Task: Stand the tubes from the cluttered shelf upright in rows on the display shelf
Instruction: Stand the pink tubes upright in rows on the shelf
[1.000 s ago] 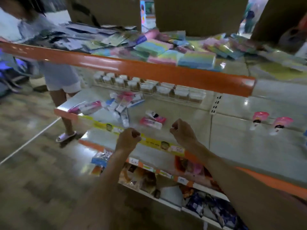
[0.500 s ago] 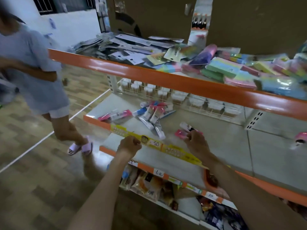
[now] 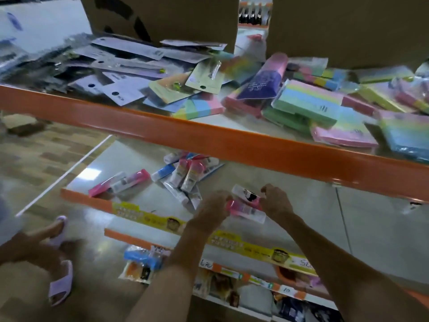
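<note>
Bright orange front edge (image 3: 209, 138) on the upper shelf; pastel pink, green, blue and yellow striped flat packs (image 3: 308, 101) heaped above. Pink-and-white plastic tubes (image 3: 246, 205) on pale grey shelf board (image 3: 301, 205). Yellow printed price strip (image 3: 148, 216) below. Lilac slide sandal (image 3: 61, 287) on brown wood-pattern floor (image 3: 27, 159).

Left hand (image 3: 214, 206) and right hand (image 3: 276, 201) both grip two tubes (image 3: 247, 203) lying flat on the middle shelf (image 3: 301, 205). Loose tube pile (image 3: 183, 175) lies just left. Upper shelf (image 3: 209, 135) carries scattered packets (image 3: 308, 101).
</note>
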`<state>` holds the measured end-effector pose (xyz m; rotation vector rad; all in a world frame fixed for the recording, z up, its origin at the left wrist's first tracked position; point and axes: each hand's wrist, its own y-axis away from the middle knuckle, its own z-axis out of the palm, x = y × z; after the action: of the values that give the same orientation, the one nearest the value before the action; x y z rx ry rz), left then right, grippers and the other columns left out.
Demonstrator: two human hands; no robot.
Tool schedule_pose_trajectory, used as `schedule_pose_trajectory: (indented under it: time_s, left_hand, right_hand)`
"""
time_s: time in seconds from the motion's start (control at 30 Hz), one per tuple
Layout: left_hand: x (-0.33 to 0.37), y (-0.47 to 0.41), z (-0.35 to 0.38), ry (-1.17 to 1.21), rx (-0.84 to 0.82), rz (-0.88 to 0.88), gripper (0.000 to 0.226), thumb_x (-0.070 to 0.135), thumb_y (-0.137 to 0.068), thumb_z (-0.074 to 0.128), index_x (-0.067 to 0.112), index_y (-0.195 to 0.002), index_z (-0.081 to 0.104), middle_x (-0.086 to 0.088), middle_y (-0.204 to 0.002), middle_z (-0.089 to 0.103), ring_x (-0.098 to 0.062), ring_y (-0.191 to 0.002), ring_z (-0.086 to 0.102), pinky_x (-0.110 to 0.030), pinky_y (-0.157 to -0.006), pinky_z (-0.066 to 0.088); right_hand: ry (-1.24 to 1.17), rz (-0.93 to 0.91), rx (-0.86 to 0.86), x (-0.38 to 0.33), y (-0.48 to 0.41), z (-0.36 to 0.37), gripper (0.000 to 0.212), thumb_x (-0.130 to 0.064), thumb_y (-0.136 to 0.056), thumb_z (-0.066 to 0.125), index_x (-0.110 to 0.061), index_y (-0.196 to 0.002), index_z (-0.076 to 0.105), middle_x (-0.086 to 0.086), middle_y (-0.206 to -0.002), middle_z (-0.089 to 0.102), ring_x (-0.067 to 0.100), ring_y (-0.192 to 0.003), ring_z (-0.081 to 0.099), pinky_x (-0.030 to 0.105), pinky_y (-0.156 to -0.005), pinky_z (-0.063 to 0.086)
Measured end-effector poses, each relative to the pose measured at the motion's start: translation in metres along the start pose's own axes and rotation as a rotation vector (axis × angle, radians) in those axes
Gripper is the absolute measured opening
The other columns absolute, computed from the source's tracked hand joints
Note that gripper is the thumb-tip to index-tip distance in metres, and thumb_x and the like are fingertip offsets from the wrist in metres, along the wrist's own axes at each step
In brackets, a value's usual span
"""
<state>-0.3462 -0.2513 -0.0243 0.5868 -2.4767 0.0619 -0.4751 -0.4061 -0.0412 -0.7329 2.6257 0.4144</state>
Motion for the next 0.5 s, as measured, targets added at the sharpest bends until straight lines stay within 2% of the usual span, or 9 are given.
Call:
schedule_pose_trajectory:
  time_s: [0.07,0.17,0.27,0.4,0.5]
  left_hand:
    - [0.006,-0.013,0.016,-0.093,-0.031,0.048,0.035,0.019,-0.084,0.068,0.018,-0.119,0.063,-0.005,-0.12,0.058,-0.024,-0.113,0.051,-0.034,-0.099,0.041]
    - [0.006,-0.025,0.031,-0.137,-0.078,0.105,0.039,0.02,-0.083,0.069,0.019,-0.121,0.059,-0.002,-0.122,0.058,-0.022,-0.111,0.048,-0.031,-0.099,0.038]
    - [-0.004,-0.032,0.038,-0.095,-0.098,0.117,0.047,0.032,-0.08,0.071,0.023,-0.124,0.056,0.0,-0.123,0.059,-0.024,-0.108,0.052,-0.04,-0.096,0.044]
    - [-0.009,-0.032,0.039,-0.103,-0.053,0.143,0.043,0.031,-0.085,0.067,0.028,-0.126,0.055,0.003,-0.126,0.053,-0.021,-0.113,0.046,-0.033,-0.094,0.04]
    - [-0.012,-0.027,0.035,-0.144,-0.064,0.204,0.038,0.024,-0.088,0.063,0.027,-0.125,0.057,0.001,-0.123,0.056,-0.022,-0.111,0.049,-0.033,-0.093,0.039]
  right_hand:
    - [0.028,-0.005,-0.039,0.001,-0.007,0.004,0.028,-0.023,-0.091,0.059,-0.012,-0.118,0.057,0.011,-0.115,0.064,0.025,-0.096,0.061,0.042,-0.085,0.055]
    - [0.028,0.009,-0.082,-0.004,-0.013,0.008,0.028,-0.034,-0.088,0.063,-0.015,-0.107,0.063,0.008,-0.102,0.068,0.025,-0.084,0.066,0.043,-0.078,0.057]
    - [0.131,-0.004,-0.075,-0.009,-0.014,0.017,0.034,-0.05,-0.082,0.065,-0.019,-0.095,0.063,0.006,-0.093,0.068,0.027,-0.085,0.064,0.043,-0.079,0.053]
    - [0.226,0.017,-0.037,-0.008,-0.018,0.027,0.036,-0.047,-0.084,0.063,-0.017,-0.105,0.06,0.006,-0.104,0.062,0.028,-0.099,0.056,0.039,-0.087,0.041]
    - [0.278,0.026,-0.059,-0.011,-0.013,0.024,0.032,-0.038,-0.087,0.059,-0.014,-0.108,0.057,0.009,-0.109,0.058,0.029,-0.101,0.055,0.038,-0.085,0.036]
